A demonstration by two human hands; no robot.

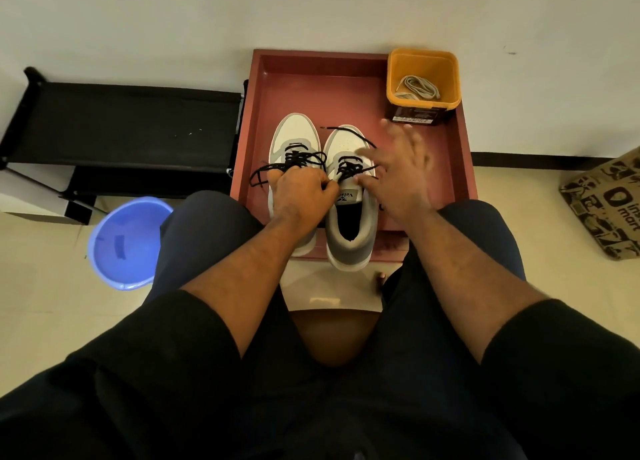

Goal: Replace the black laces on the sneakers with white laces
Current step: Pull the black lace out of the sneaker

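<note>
Left hand (304, 189) is pinching the black lace (349, 168) at the right sneaker (349, 224) on the red tray (460, 154); right hand (398, 172) is hovering, blurred, fingers spread, holding nothing. Better loosening eyelet by eyelet.

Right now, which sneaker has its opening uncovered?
The right sneaker: its dark opening shows. The left hand covers the left sneaker's.

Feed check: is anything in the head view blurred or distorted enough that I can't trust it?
Head view: the right hand is smeared by motion blur, its fingers indistinct; the left hand and the black laces read sharp. Wide-angle bending curves the red tray edges and the wall line. Lighting is warm and dim; a small glare patch sits on the floor tile.
</note>
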